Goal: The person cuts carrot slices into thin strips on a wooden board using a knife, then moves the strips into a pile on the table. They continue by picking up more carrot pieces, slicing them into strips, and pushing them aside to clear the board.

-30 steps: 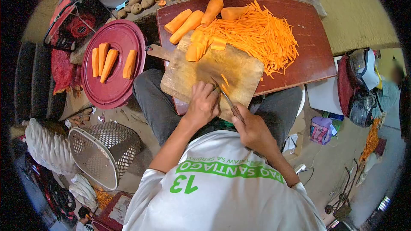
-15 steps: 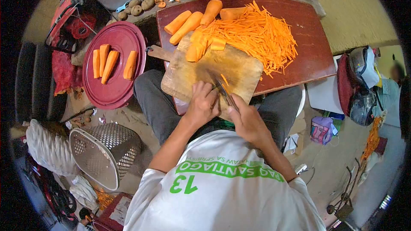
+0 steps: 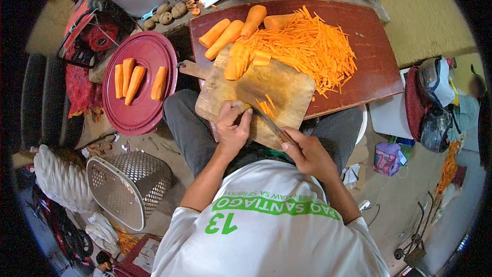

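Note:
In the head view my right hand (image 3: 311,153) grips a knife (image 3: 272,127), whose blade slants up and left across the wooden cutting board (image 3: 279,84). Close to the blade's tip, my left hand (image 3: 233,127) is closed, its fingers curled around a small carrot piece that is mostly hidden. A few cut carrot sticks (image 3: 265,106) lie on the board just beyond the blade. Carrot slices (image 3: 237,62) are stacked at the board's far left part. Behind the board spreads a large heap of carrot strips (image 3: 320,51).
The board rests on a dark red table (image 3: 371,51) with several peeled carrots (image 3: 225,38) at its far left. More carrots lie on a round maroon lid (image 3: 146,115) to the left. A white perforated basket (image 3: 130,184) stands on the floor below it. Potatoes (image 3: 165,17) sit farther back.
The knife has swung to a flatter slant, and my right hand has shifted right and down. My left hand has moved slightly left. More cut sticks show on the board.

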A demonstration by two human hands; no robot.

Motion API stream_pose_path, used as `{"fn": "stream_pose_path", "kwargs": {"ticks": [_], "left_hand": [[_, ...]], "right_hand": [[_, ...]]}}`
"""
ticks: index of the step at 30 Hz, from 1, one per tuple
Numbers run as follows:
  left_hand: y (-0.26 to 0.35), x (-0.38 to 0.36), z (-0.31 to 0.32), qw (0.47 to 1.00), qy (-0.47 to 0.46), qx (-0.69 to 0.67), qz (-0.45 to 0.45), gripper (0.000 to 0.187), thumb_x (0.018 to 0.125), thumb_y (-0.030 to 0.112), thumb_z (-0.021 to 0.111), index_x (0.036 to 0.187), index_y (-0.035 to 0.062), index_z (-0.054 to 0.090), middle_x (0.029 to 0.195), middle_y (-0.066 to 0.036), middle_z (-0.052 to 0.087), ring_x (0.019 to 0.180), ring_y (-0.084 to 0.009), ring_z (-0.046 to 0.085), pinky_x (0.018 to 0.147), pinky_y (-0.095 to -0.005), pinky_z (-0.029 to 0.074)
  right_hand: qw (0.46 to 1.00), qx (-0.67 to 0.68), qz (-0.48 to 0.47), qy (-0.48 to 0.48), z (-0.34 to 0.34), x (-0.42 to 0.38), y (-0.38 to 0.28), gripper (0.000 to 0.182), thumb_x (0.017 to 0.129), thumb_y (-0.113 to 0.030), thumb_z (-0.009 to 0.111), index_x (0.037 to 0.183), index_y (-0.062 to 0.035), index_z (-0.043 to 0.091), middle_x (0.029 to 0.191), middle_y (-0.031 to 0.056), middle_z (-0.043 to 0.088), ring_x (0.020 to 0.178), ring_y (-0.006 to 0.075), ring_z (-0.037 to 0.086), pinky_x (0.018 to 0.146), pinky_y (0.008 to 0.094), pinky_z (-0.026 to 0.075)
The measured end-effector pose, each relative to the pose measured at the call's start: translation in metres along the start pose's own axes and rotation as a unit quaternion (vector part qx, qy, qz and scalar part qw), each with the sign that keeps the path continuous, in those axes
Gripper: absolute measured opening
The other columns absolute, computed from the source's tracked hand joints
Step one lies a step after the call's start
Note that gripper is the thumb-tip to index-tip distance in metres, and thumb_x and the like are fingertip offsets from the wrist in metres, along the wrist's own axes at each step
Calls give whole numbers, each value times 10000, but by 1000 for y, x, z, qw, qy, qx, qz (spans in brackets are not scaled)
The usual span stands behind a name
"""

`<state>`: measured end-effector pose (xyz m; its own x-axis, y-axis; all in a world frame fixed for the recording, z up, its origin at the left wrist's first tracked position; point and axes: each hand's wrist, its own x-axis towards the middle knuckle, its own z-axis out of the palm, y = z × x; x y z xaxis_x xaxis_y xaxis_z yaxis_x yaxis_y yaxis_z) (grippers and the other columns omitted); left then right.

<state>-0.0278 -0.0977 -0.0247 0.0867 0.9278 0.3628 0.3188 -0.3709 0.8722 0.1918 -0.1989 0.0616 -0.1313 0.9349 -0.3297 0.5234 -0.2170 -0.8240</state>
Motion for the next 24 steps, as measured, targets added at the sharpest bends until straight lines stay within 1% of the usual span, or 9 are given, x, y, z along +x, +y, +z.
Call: {"fn": "stream_pose_path", "kwargs": {"ticks": [1, 4, 7, 8, 11, 16, 19, 22, 24], "left_hand": [[3, 2, -1, 1000, 0, -9, -21, 126, 842, -39, 826, 958, -27, 780, 951, -149, 717, 883, -277, 705, 789, -354, 551], [-1, 0, 2, 1000, -9, -2, -8, 108, 828, -55, 815, 919, -30, 763, 941, -170, 666, 884, -341, 654, 766, -403, 529], [4, 2, 1, 998, -21, 36, 54, 96, 828, -49, 816, 891, -26, 748, 926, -172, 652, 872, -350, 640, 754, -420, 519], [3, 1, 2, 998, -24, 35, 54, 95, 827, -46, 815, 873, -25, 734, 921, -172, 644, 866, -361, 625, 746, -437, 508], [7, 3, 3, 996, -38, 42, 65, 100, 826, -42, 814, 883, -29, 733, 934, -174, 647, 878, -371, 617, 760, -444, 505], [1, 3, 4, 993, -61, 48, 87, 94, 833, -36, 806, 894, -34, 735, 925, -180, 637, 877, -379, 603, 768, -451, 497], [3, 8, 3, 991, -81, 55, 87, 87, 841, -27, 802, 896, -36, 735, 915, -180, 628, 879, -379, 597, 772, -454, 493], [9, 14, 4, 988, -109, 71, 80, 82, 848, -16, 800, 896, -35, 736, 915, -179, 620, 887, -376, 593, 779, -453, 490], [13, 25, 8, 988, -115, 65, 85, 90, 848, -2, 804, 907, -30, 741, 918, -179, 616, 892, -376, 595, 788, -455, 489]], "right_hand": [[1000, -14, 5, -5, -1, 0, 0, 365, 1058, -149, 613, 1386, 10, 623, 1101, 268, 745, 1049, 420, 760, 881, 421, 576], [999, -48, -10, -7, -19, 12, 2, 357, 1046, -142, 634, 1368, 10, 641, 1098, 241, 767, 1030, 369, 780, 883, 402, 582], [994, -49, -82, 50, -40, 34, 14, 371, 1034, -143, 656, 1366, 23, 646, 1074, 215, 786, 992, 298, 788, 870, 382, 588], [998, -18, -37, 40, -53, 40, 8, 404, 1011, -150, 693, 1368, 36, 658, 1060, 208, 795, 979, 240, 779, 872, 372, 590], [991, -99, -58, 63, -85, 66, 32, 435, 996, -160, 713, 1384, 32, 670, 1085, 205, 802, 999, 213, 768, 904, 365, 588], [984, -131, -82, 92, -129, 90, 41, 442, 966, -206, 746, 1338, 30, 711, 1081, 202, 807, 956, 204, 768, 893, 359, 592], [977, -163, -69, 118, -141, 86, 38, 461, 941, -285, 751, 1350, -72, 737, 1091, 254, 783, 968, 378, 796, 869, 443, 610], [967, -194, -83, 145, -137, 76, 35, 445, 954, -246, 754, 1340, -26, 731, 1103, 233, 793, 966, 355, 800, 860, 410, 624], [944, -263, -126, 152, -127, 68, 27, 434, 955, -258, 754, 1337, -53, 732, 1094, 229, 791, 953, 400, 784, 827, 451, 630]]}}
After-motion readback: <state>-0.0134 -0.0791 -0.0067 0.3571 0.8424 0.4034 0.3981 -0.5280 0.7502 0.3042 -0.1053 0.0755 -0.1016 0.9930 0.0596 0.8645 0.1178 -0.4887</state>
